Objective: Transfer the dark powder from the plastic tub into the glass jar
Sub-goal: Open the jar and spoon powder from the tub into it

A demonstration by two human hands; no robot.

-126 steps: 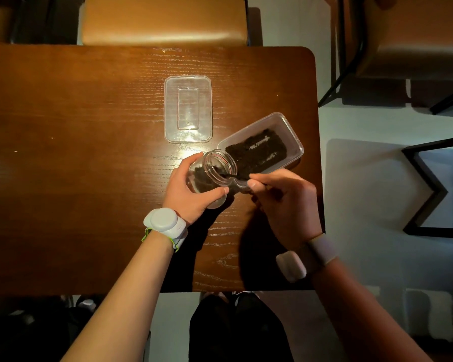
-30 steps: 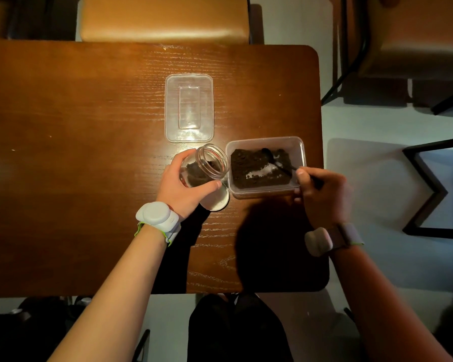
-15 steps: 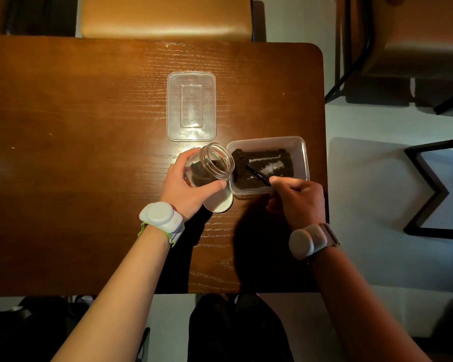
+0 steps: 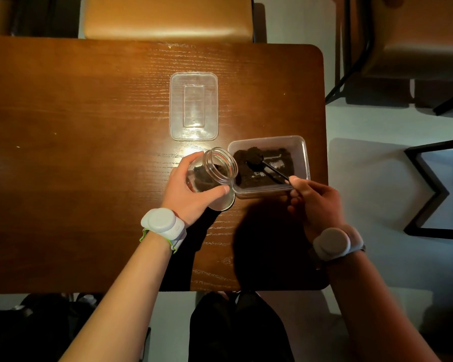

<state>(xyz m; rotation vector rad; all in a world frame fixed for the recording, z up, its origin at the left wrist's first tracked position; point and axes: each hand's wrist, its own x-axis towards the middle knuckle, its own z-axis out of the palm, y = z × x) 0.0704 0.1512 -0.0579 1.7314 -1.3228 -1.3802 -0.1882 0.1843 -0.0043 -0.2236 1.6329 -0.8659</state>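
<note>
Left hand (image 4: 191,193) tilts the jar (image 4: 211,171); right hand (image 4: 315,202) holds a loaded spoon (image 4: 264,167) over the tub (image 4: 271,165).

The left fingers and thumb wrap the jar, its mouth just beyond the thumb tip and leaning toward the tub, some powder (image 4: 254,176) already inside. The right fingertips pinch the spoon's handle end; its heaped bowl lies ahead of them, above the tub's powder. The lid (image 4: 194,105) lies on the table (image 4: 89,152) well beyond the left fingers.

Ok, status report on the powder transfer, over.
Left hand grips tilted glass jar. Right hand pinches black spoon, loaded, over plastic tub. Nothing between spoon and jar mouth.
</note>
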